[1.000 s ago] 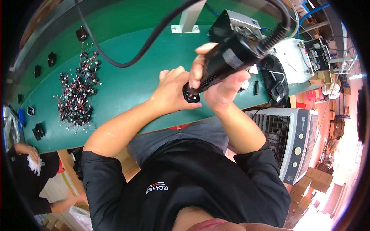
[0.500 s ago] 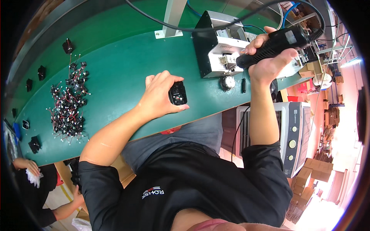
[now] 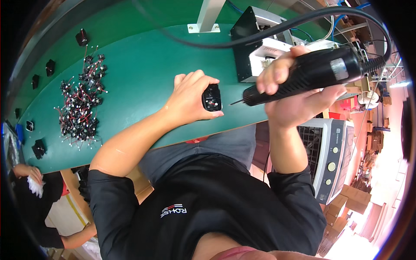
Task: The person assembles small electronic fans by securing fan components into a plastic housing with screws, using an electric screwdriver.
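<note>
My left hand [image 3: 189, 96] grips a small black plastic housing [image 3: 212, 98] by its ends, thumb at the near end and fingers at the far end. Small parts show in its open top, too small to name. In my right hand [image 3: 294, 91] lies a black electric screwdriver [image 3: 305, 74], tilted, its thin bit pointing left toward the housing. The bit tip is apart from the housing, a short way to its right. A cable runs from the tool's back end over the bench.
Left on the green bench [image 3: 143, 56] lies a pile of small black parts with red and black wires [image 3: 82, 104]. A black and silver machine [image 3: 247, 47] stands behind the screwdriver, near a metal post [image 3: 210, 17]. Another person's hand [image 3: 32, 172] shows at lower left.
My right hand has brought the screwdriver away from the machine, left and nearer to the housing. The bit now shows plainly. My left hand still holds the housing.
</note>
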The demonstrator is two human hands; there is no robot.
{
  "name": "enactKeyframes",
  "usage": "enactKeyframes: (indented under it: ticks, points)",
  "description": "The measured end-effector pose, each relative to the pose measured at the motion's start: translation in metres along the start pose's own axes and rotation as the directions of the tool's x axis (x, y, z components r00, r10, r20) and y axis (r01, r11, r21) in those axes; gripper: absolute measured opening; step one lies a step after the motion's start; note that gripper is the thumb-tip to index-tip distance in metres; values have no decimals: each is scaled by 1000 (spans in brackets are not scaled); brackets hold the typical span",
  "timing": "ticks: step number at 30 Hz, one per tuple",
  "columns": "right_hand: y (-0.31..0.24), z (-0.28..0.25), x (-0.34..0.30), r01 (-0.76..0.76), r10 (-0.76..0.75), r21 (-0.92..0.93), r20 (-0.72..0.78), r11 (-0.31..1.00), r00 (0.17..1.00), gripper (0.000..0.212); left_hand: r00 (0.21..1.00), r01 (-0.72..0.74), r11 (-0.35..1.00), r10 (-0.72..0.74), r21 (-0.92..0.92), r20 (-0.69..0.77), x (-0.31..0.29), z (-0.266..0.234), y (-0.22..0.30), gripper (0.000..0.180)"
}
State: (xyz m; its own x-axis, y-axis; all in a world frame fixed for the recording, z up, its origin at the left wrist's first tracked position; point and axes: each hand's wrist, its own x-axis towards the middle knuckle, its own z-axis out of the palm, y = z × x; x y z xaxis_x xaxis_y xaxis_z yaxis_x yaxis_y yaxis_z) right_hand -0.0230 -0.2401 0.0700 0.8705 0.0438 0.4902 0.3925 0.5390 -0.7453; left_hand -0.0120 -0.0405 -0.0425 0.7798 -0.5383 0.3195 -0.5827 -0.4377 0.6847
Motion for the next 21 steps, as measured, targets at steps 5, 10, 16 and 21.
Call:
enactKeyframes:
  ticks: [5,10,16,21]
  points:
    - [28,8,-9,-122,122,6,22,993,992,104,999,-9,1000,9,9,-32,-2,0,0,76]
    - [36,22,-12,-115,103,-71,-158,991,982,108,1000,5,1000,-5,-1,-24,-2,3,-1,75]
    - [35,23,-11,-134,108,-176,-146,975,983,108,1000,2,1000,-1,22,-27,-1,0,0,74]
    - [38,25,-17,-160,149,-108,-106,981,983,107,999,33,999,-33,-35,-16,0,0,0,72]
